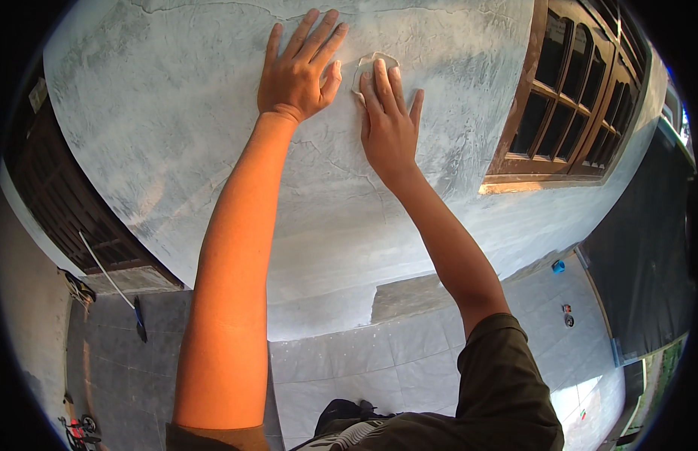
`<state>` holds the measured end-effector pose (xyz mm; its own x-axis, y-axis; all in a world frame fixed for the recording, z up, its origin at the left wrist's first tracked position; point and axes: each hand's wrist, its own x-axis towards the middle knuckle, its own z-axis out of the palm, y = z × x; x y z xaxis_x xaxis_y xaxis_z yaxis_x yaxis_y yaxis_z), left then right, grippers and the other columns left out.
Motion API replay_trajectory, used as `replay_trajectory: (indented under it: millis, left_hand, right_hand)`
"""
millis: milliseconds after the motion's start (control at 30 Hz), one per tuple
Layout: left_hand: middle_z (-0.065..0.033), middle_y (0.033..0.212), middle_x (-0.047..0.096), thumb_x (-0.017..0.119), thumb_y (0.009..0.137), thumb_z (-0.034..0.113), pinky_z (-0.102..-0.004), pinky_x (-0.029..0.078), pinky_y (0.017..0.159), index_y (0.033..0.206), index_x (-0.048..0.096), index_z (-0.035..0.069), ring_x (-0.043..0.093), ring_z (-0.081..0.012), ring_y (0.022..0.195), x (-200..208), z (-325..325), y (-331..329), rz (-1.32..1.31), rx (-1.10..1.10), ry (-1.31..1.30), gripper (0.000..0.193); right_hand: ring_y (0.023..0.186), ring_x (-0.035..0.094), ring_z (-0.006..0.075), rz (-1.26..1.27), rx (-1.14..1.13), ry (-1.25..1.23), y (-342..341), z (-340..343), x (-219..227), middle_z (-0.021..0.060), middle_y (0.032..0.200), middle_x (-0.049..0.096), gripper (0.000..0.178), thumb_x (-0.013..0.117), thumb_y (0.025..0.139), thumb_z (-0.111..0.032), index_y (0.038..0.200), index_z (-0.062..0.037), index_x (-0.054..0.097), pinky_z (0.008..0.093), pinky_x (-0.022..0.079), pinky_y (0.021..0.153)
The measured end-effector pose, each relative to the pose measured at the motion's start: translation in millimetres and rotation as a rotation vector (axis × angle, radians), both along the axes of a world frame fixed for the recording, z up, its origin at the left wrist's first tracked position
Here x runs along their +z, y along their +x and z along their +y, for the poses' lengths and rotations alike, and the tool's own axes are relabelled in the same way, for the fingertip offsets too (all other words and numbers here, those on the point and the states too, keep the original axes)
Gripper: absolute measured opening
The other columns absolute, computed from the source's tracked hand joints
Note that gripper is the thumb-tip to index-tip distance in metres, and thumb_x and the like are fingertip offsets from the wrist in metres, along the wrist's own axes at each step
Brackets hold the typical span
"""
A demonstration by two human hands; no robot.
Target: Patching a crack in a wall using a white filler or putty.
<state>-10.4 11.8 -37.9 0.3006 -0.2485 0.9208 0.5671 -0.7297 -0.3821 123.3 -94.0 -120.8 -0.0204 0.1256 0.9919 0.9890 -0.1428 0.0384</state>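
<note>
The right hand (390,135), fingers slightly parted, presses a thin, grey, pale-edged sheet (369,65) on the grey plastered wall (176,90). From it: left hand (289,84), fingers spread, ten o'clock; brown wooden window (571,105), three; small blue container (558,266), four; white-handled broom (140,320), eight.

The sheet (371,62) lies against the wall (168,113), left of the window (565,94).
</note>
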Motion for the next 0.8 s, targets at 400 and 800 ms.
replay_trajectory:
  millis: [400,800]
  left_hand:
    - [0.0090,0.161,0.044,0.059,0.093,0.029,-0.0551,0.026,0.125,0.151,0.052,0.032,0.038,-0.0153,0.150,3.5,-0.7,0.4,-0.001,-0.020,-0.001,0.058]
    - [0.0081,0.160,0.046,0.054,0.096,0.030,-0.0554,0.025,0.124,0.149,0.055,0.030,0.040,-0.0169,0.150,1.8,-6.4,4.8,0.007,0.001,-0.005,0.053]
  right_hand:
    - [0.147,0.043,0.0299,-0.072,-0.029,0.021,0.2,-3.0,7.2,0.0067,0.159,0.046,0.035,0.061,0.100,-0.017,0.134,-0.0111,0.065,0.0742,0.028,0.112]
    - [0.150,0.040,0.0281,-0.080,-0.015,0.059,11.1,5.5,41.8,0.0042,0.160,0.045,0.039,0.063,0.098,-0.015,0.137,-0.0115,0.063,0.0748,0.025,0.114]
